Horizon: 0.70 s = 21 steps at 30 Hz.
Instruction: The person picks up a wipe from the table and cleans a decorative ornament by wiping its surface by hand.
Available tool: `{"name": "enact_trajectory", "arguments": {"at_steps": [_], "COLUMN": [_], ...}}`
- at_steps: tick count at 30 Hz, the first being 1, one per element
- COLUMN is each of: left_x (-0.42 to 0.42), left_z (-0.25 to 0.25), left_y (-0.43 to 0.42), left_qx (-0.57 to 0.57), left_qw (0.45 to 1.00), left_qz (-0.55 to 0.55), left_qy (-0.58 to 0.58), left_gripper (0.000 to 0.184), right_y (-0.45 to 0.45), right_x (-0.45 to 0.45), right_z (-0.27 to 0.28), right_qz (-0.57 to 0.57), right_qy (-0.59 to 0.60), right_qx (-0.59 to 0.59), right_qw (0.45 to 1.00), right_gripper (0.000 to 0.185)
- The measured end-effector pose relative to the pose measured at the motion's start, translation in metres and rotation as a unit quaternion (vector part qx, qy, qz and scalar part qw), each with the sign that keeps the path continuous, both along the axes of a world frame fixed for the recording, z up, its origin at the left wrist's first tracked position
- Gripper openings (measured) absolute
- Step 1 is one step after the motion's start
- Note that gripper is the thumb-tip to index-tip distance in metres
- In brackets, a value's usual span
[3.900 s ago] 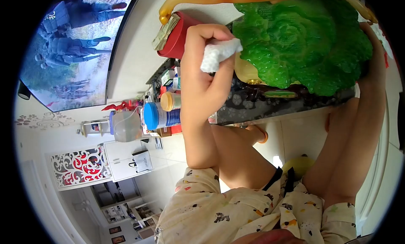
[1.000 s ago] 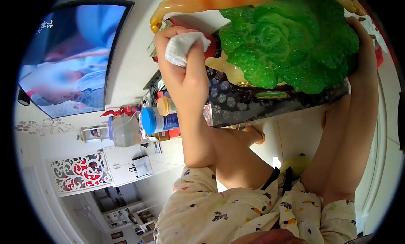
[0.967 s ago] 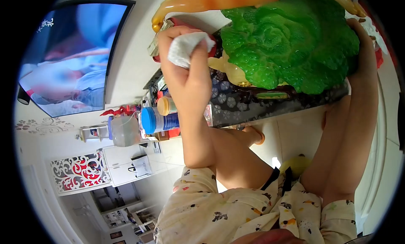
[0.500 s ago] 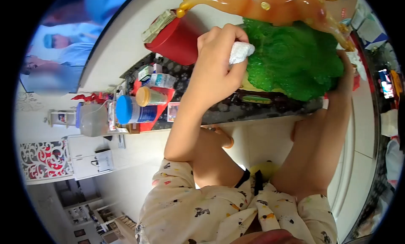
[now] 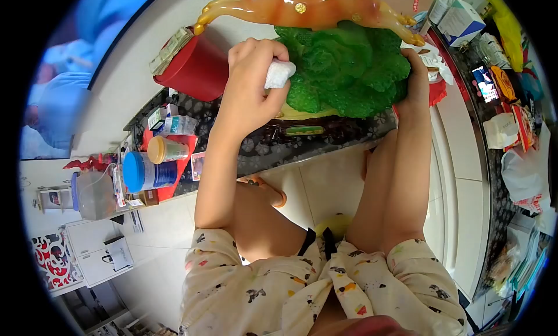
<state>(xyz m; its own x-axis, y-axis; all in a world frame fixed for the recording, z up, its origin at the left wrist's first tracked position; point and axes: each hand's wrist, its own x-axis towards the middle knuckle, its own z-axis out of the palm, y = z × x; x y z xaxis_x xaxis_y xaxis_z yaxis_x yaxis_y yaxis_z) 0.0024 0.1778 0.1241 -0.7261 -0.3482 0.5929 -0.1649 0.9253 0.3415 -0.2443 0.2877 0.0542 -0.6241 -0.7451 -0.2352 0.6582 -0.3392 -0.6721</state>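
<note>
A crumpled white cloth or tissue (image 5: 279,74) is pinched in my left hand (image 5: 251,83), its fingers curled around it. This hand is at the left edge of a glossy green cabbage-shaped ornament (image 5: 349,68), with the white wad close to the leaves. My right hand (image 5: 415,80) grips the ornament's right side, its fingers partly hidden behind the leaves. Above the leaves stretches an amber, animal-like figure (image 5: 325,7) with gold feet and coin marks. The ornament has a dark brown base (image 5: 279,131) and stands on a dark patterned stone top (image 5: 250,156).
Left of my left hand is a red bucket-like container (image 5: 195,68) with banknotes (image 5: 171,50) on its rim. Nearby stand a blue-lidded tub (image 5: 148,171) and a yellow-lidded jar (image 5: 167,149). A television (image 5: 81,63) is at upper left. A lit phone (image 5: 485,84) and bags line the right counter.
The view has shifted, so the ornament and both hands appear further left and more of the right counter shows. Both hands keep nearly the same place on the ornament; the white wad stays in my left hand.
</note>
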Motion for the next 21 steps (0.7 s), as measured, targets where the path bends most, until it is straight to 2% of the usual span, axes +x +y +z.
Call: {"name": "enact_trajectory", "arguments": {"at_steps": [6,9,15,18,21], "left_x": [0.001,0.002,-0.006,-0.007,-0.007], "left_z": [-0.002,-0.007,-0.004,0.002,-0.001], "left_y": [-0.007,-0.009,0.001,0.006,0.003], "left_qx": [-0.028,0.091,-0.038,-0.071,-0.037], "left_qw": [0.999,0.995,0.998,0.996,0.998], "left_qz": [-0.028,-0.033,0.050,0.049,0.041], "left_qy": [-0.003,0.028,0.014,-0.018,-0.010], "left_gripper": [0.026,0.026,0.025,0.025,0.026], "right_y": [0.001,-0.001,0.000,0.001,0.002], "right_x": [0.002,0.001,-0.004,-0.003,0.000], "right_z": [0.005,0.003,-0.002,-0.001,0.003], "right_qz": [0.005,0.005,0.021,0.020,0.017], "right_qy": [-0.017,-0.023,-0.018,-0.014,-0.013], "right_qx": [0.023,0.021,0.009,0.012,0.019], "right_qw": [1.000,1.000,1.000,1.000,1.000], "right_gripper": [0.024,0.024,0.021,0.021,0.022]}}
